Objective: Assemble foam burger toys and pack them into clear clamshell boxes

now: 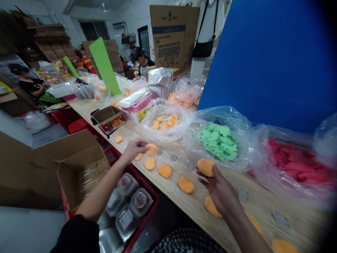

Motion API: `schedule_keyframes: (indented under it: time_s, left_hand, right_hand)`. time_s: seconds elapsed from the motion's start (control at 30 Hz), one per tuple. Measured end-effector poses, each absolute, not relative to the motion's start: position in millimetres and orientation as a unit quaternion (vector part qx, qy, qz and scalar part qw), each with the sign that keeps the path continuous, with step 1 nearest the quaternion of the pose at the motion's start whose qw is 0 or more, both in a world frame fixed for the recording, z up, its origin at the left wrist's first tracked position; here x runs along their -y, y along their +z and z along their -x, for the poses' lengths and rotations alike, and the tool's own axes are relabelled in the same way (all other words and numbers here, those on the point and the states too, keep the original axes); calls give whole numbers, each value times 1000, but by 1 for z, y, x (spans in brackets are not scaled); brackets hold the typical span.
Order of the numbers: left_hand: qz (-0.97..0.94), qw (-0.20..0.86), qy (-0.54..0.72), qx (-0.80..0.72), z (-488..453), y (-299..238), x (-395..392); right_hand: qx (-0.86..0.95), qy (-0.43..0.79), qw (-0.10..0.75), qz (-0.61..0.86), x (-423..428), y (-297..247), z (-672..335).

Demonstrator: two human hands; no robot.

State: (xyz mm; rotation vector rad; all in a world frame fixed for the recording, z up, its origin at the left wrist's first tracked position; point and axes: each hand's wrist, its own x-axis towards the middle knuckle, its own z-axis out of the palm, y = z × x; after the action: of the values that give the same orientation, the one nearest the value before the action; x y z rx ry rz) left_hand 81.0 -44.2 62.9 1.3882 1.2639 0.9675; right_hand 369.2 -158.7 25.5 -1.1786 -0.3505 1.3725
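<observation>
My left hand [136, 150] is closed on the edge of a flat orange oval piece [152, 149], just over the wooden table [171, 191]. In my right hand [219, 188] another orange oval piece [205, 167] is gripped between thumb and fingers, raised above the table. A row of similar orange pieces [186, 185] lies along the near edge, partly hidden by my right forearm. Behind that row are small clear flat discs [190, 166]. Beyond my hands, a plastic-lined container [168, 135] holds more orange pieces.
Plastic-lined heaps of green pieces [218, 140] and red pieces [300, 161] stand along the back, before a blue panel [271, 66]. A red tin [109, 120] stands left. Below are a red crate [155, 202] of clear tubs and a cardboard box [68, 168]. Other people sit further off.
</observation>
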Motion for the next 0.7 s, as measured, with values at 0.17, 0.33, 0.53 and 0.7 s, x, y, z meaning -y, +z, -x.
schedule_keyframes:
  time_s: [0.17, 0.33, 0.53, 0.7]
  left_hand:
    - [-505, 326, 447, -662, -1, 42, -5]
    - [-481, 267, 410, -728, 24, 9, -23]
    - [-517, 151, 301, -787, 28, -3, -22]
    - [-547, 65, 206, -809, 28, -1, -17]
  right_hand:
    - [194, 535, 593, 569, 168, 20, -381]
    - [212, 523, 585, 583, 174, 16, -383]
    - [246, 489, 580, 603, 176, 15, -391]
    - [254, 491, 581, 598, 177, 17, -394]
